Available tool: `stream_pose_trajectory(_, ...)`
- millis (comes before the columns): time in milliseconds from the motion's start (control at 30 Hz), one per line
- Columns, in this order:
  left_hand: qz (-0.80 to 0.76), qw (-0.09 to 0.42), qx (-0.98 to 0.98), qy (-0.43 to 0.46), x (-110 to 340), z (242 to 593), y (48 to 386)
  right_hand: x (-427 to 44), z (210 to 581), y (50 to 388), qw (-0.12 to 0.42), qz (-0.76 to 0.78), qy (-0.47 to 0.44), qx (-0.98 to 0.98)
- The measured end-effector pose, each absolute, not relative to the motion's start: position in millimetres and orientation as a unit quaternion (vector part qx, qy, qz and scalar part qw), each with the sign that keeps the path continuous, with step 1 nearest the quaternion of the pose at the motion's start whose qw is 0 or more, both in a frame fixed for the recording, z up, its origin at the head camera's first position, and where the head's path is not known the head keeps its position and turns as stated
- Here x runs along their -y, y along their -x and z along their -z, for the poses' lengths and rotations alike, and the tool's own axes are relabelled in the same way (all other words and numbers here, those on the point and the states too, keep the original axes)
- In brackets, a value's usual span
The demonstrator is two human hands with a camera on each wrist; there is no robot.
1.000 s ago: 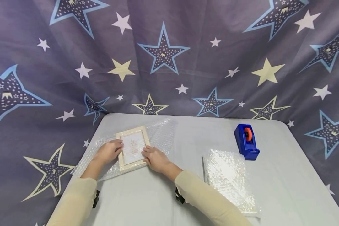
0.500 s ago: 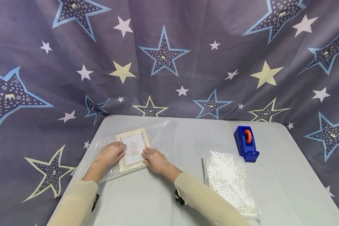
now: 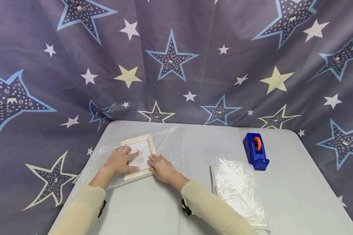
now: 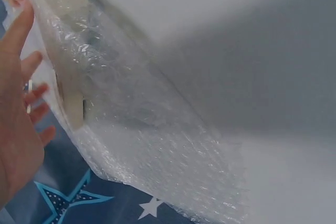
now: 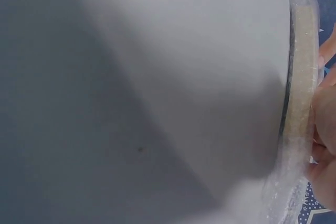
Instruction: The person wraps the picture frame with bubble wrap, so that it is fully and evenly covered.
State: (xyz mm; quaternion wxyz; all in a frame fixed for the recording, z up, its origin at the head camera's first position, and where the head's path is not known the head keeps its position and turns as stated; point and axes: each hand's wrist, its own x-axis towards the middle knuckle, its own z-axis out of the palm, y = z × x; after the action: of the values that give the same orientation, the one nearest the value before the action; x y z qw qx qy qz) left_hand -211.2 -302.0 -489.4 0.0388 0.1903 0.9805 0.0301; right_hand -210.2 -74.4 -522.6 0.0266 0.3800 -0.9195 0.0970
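A light wooden picture frame point(image 3: 151, 142) lies tilted on bubble wrap point(image 3: 167, 138) at the left of the table. Spread over its left part, my left hand point(image 3: 119, 161) rests with fingers apart; in the left wrist view that hand point(image 4: 21, 103) is beside the wrapped edge. My right hand point(image 3: 162, 168) rests on the frame's right edge, its fingers slightly bent. The right wrist view has the frame's side point(image 5: 302, 72) under clear wrap, with part of the right hand point(image 5: 325, 129) at the image edge.
A blue tape dispenser point(image 3: 255, 151) with an orange core stands at the right of the table point(image 3: 294, 182). In front of it lies a bubble-wrapped stack point(image 3: 236, 189). A star-patterned curtain point(image 3: 206, 78) hangs behind and at both sides.
My left hand has moved right over the frame, and its fingers have spread from a closer bunch. The right hand has stayed at the frame's right edge.
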Motion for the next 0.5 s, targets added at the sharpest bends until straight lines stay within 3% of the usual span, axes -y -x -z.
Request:
stream_pose_trajectory(367, -0.046, 0.11, -0.971, -0.207, 289, 485, 216, 74, 521, 211, 0.092, -0.101, -0.397, 0.908)
stream_pose_trajectory(500, -0.061, 0.112, -0.973, -0.193, 289, 486, 215, 75, 518, 214, 0.082, -0.091, -0.413, 0.902)
